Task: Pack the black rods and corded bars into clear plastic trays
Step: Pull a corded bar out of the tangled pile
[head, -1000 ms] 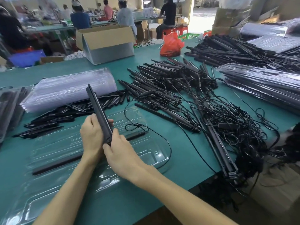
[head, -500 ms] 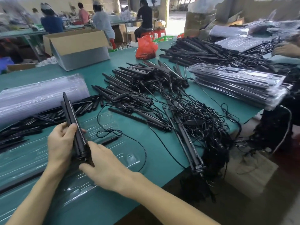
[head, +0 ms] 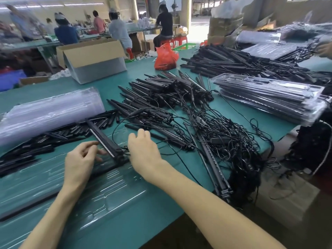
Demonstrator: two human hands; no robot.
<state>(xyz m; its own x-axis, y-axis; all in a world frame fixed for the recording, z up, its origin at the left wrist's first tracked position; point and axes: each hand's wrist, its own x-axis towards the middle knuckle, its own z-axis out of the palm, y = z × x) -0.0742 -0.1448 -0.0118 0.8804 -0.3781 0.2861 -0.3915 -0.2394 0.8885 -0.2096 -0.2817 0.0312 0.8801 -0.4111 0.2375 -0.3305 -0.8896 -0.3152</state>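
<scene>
Clear tray (head: 111,200): one rod (head: 36,203) laid inside, corded bar (head: 104,139) propped with its near end on the tray. Left hand (head: 79,160) fingers loosely curled just beside bar. Right hand (head: 143,151) curled over cord (head: 115,130); grip cannot be told. Packed trays (head: 269,97) stacked at right.

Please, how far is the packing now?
Done: a stack of filled trays at right. In hand: left hand and right hand at one corded bar over the open tray, which holds one rod. Left: big piles of loose bars.

An open cardboard box (head: 93,51) and a red plastic bag (head: 166,58) sit apart on the green table (head: 140,71), with workers (head: 118,33) at benches beyond.
</scene>
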